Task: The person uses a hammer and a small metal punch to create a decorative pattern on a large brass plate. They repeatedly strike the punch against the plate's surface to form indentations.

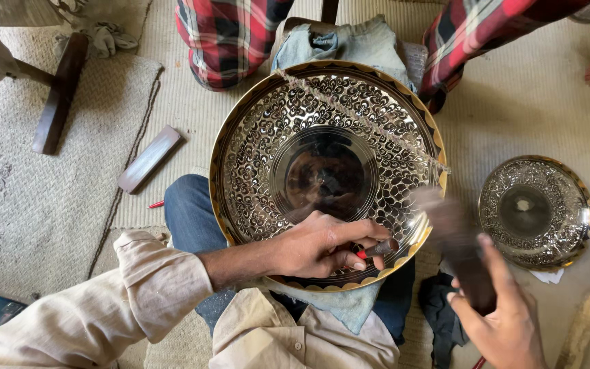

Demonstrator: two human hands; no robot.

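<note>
A small chisel with a red mark (375, 250) was clamped between the thumb and fingers of the left hand (322, 246), its tip set against the lower right rim of the large engraved brass bowl (288, 123). The right hand (507, 321) was closed around the handle of a dark mallet (455, 239), whose head was blurred just right of the bowl's edge, close above the chisel. The bowl was propped on a denim-clad knee (186, 212) over a pale blue cloth (349, 311), with its far rim resting against folded denim (349, 42) at the top. As a judgement, the work would be done well if the chisel were kept steady on the pattern line, the heel of the left hand braced on the rim, and the blows kept light and square so that the tip could not skid across the polished centre. A second, smaller engraved dish (568, 205) lay on the woven mat (49, 219) to the right, apart from the bowl. A flat dark block (149, 158) and a red pencil (156, 203) lay to the left, and a wooden stick (580, 331) was seen at the lower right. Another person's legs in red check cloth (227, 34) were placed beyond the bowl.
</note>
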